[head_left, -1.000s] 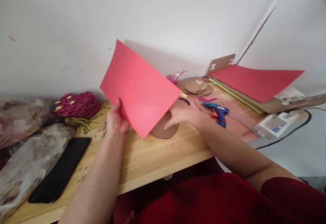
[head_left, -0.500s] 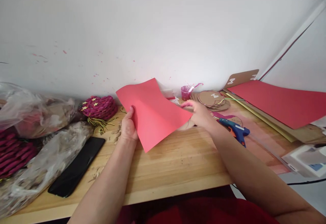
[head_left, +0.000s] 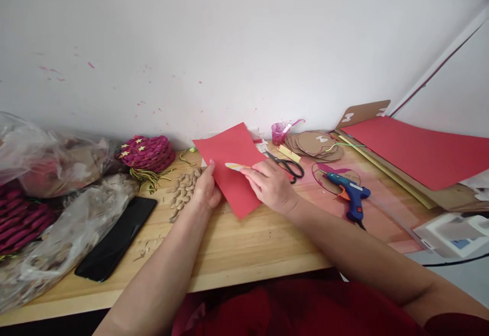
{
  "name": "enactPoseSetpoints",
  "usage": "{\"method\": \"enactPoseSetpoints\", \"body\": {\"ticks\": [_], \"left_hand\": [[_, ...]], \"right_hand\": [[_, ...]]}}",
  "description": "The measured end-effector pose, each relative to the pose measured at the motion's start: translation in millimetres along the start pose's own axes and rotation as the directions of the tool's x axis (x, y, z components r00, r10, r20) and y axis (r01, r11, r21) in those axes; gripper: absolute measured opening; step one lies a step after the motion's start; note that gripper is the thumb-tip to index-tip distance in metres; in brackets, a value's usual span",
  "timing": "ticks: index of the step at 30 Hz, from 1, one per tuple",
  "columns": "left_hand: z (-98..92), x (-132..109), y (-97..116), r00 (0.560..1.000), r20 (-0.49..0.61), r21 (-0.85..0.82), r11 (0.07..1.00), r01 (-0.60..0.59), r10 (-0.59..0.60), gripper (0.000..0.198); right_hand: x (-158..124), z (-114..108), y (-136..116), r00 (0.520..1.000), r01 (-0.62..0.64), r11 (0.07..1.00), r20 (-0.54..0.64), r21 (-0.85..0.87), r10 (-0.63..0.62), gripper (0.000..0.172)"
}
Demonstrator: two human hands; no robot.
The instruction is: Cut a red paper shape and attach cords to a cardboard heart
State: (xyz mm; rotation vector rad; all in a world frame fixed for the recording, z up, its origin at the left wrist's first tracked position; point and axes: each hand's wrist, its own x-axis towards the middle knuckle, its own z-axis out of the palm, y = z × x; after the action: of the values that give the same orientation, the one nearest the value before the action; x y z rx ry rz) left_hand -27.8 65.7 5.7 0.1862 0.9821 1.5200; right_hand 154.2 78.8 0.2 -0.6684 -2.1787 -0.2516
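A red paper sheet (head_left: 229, 165) lies almost flat on the wooden table (head_left: 244, 249). My left hand (head_left: 208, 190) grips its left edge, thumb on top. My right hand (head_left: 269, 183) rests on the sheet's right part, fingers curled, with a small yellowish-white piece (head_left: 235, 166) at the fingertips; whether the fingers pinch it or only press on it is unclear. Black-handled scissors (head_left: 288, 164) lie just right of that hand.
A blue glue gun (head_left: 349, 193) lies on a cardboard disc. Stacked cardboard discs (head_left: 315, 145), a pink cup (head_left: 278, 132), a large red sheet (head_left: 420, 150) at right. Left: black phone (head_left: 114, 236), plastic bags (head_left: 53, 224), magenta woven pieces (head_left: 147, 152), loose seed-like bits (head_left: 183, 188).
The red sheet came down from upright in the air to nearly flat on the table. My right hand moved from behind it onto its top. The camera panned left.
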Motion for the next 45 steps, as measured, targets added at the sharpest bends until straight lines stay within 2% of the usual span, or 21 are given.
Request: {"method": "enactPoseSetpoints", "body": {"ticks": [3, 8, 10, 13, 16, 19, 21, 24, 25, 26, 28, 30, 31, 33, 35, 36, 37, 41, 45], "left_hand": [[0.6, -3, 0, 0.997, 0.072, 0.008, 1.000, -0.028, 0.027, 0.033], [3.0, -10, -8, 0.983, 0.177, 0.089, 0.996, 0.026, -0.041, 0.023], [4.1, -12, -14, 0.988, 0.139, 0.132, 0.990, 0.049, -0.067, 0.019], [5.2, -11, -18, 0.998, 0.049, 0.155, 0.988, 0.022, -0.030, 0.020], [4.9, -6, -12, 0.997, 0.046, 0.093, 0.994, -0.060, 0.056, 0.025], [3.2, -1, 0, 0.985, 0.041, -0.041, 0.985, -0.165, 0.167, 0.031], [2.0, 0, 7, 0.979, 0.033, -0.104, 0.975, -0.195, 0.199, 0.033], [0.9, -3, 12, 0.981, 0.089, -0.145, 0.977, -0.158, 0.172, 0.034], [0.7, -4, 13, 0.981, 0.114, -0.150, 0.979, -0.138, 0.155, 0.034], [0.5, -5, 13, 0.980, 0.135, -0.152, 0.981, -0.123, 0.144, 0.035], [0.3, -5, 11, 0.978, 0.157, -0.152, 0.982, -0.113, 0.137, 0.038], [0.5, -5, 10, 0.977, 0.161, -0.152, 0.981, -0.118, 0.142, 0.043], [0.7, -4, 9, 0.978, 0.160, -0.152, 0.982, -0.113, 0.137, 0.044], [1.5, -4, 7, 0.982, 0.155, -0.152, 0.985, -0.085, 0.108, 0.045], [2.3, -5, 6, 0.986, 0.152, -0.151, 0.988, -0.042, 0.066, 0.044], [2.5, -5, 5, 0.987, 0.151, -0.150, 0.988, -0.023, 0.046, 0.044], [2.6, -6, 5, 0.988, 0.154, -0.147, 0.989, -0.006, 0.028, 0.044], [2.1, -7, 4, 0.983, 0.184, -0.122, 0.992, 0.027, -0.004, 0.046], [2.9, -8, 4, 0.985, 0.172, -0.097, 0.995, 0.021, -0.004, 0.043]], "right_hand": [[-6, 8, -4, 0.995, 0.030, 1.000, 0.098, -0.003, -0.030, 0.030], [-10, 12, -7, 0.990, -0.009, 0.992, 0.138, 0.125, -0.009, 0.030], [-11, 13, -7, 0.987, -0.018, 0.977, 0.157, 0.212, -0.016, 0.031], [-9, 11, -5, 0.982, -0.086, 0.924, 0.189, 0.373, 0.015, 0.037], [-5, 2, -2, 0.953, -0.270, 0.856, 0.252, 0.440, 0.171, 0.033], [-3, -7, -2, 0.872, -0.455, 0.767, 0.400, 0.452, 0.282, 0.052], [-4, -8, -4, 0.787, -0.579, 0.649, 0.545, 0.494, 0.288, 0.059], [-7, -2, -5, 0.602, -0.789, 0.333, 0.759, 0.517, 0.249, 0.067], [-7, 0, -5, 0.564, -0.824, 0.211, 0.792, 0.525, 0.232, 0.069], [-7, 3, -4, 0.558, -0.828, 0.095, 0.798, 0.552, 0.228, 0.070], [-4, 6, -1, 0.606, -0.752, -0.098, 0.742, 0.652, 0.287, 0.066], [0, 7, 1, 0.632, -0.632, -0.197, 0.645, 0.750, 0.430, 0.057], [2, 6, 2, 0.611, -0.591, -0.208, 0.601, 0.779, 0.515, 0.053], [5, 6, 4, 0.517, -0.576, -0.194, 0.538, 0.794, 0.666, 0.048], [7, 5, 4, 0.431, -0.607, -0.196, 0.526, 0.770, 0.734, 0.045], [7, 5, 3, 0.414, -0.617, -0.208, 0.538, 0.759, 0.735, 0.043], [8, 5, 2, 0.418, -0.618, -0.221, 0.553, 0.754, 0.721, 0.042], [7, 7, -3, 0.490, -0.540, -0.247, 0.539, 0.805, 0.685, 0.045], [8, 9, 2, 0.459, -0.505, -0.189, 0.448, 0.842, 0.767, 0.051]]}}
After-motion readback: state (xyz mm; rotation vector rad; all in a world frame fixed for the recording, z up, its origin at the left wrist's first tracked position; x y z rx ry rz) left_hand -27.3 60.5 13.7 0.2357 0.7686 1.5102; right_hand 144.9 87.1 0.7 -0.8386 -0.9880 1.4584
